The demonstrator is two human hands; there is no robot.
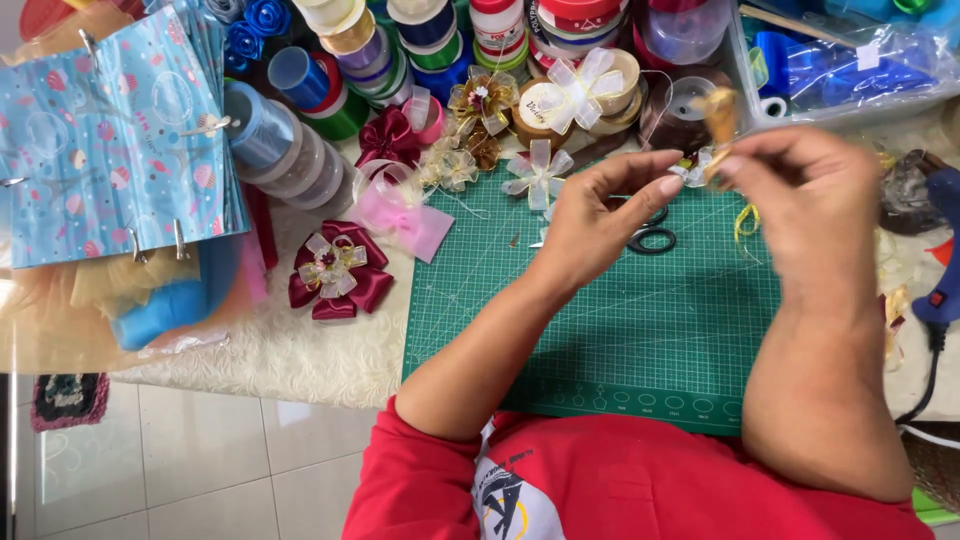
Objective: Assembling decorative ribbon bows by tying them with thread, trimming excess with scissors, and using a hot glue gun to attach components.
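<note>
My right hand [800, 185] is raised over the green cutting mat [620, 320] and pinches a small gold and white ribbon bow [716, 125] between its fingertips. My left hand [600, 215] hovers just left of it, thumb and forefinger pinched together near the bow, seemingly on a fine thread that I cannot make out. Black scissors [652, 238] lie on the mat partly hidden behind my left hand. A loop of yellow ribbon [745, 222] hangs below my right hand.
Finished bows lie left of the mat: a dark red one [335, 270], a pink one [400, 215], white ones [538, 172]. Ribbon spools [420, 40] crowd the back. Blue patterned gift bags [110, 130] stand at left. A blue glue gun [940, 250] rests at right.
</note>
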